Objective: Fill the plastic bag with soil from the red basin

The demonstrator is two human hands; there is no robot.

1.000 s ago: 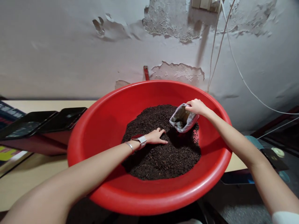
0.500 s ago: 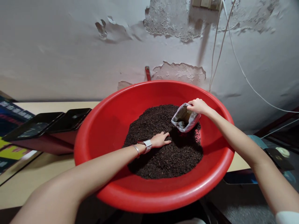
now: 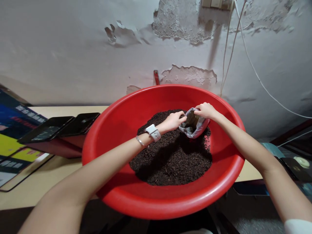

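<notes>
A wide red plastic basin (image 3: 156, 203) holds a heap of dark brown loose flakes (image 3: 180, 165); whether they are tea leaves or something else I cannot tell. Toward the heap's far right side, a crinkled clear plastic bag (image 3: 195, 130) leans with its mouth facing up and left. My right hand (image 3: 207, 111) pinches the bag's right upper rim. My left hand (image 3: 172, 121), with a white watch on the wrist, is closed at the left edge of the bag's mouth, thumb and fingers at the rim. Some brown residue shows inside the bag.
The basin rests on a pale table (image 3: 56, 175). Two black-topped bins (image 3: 80, 123) stand to its left, beside a printed box (image 3: 19, 130). Behind is a peeling wall with hanging white cables (image 3: 253, 66). Dark items lie at the right.
My left hand has lifted off the brown heap and moved up and right to the bag's rim. My right hand stays on the bag. The view has shifted slightly.
</notes>
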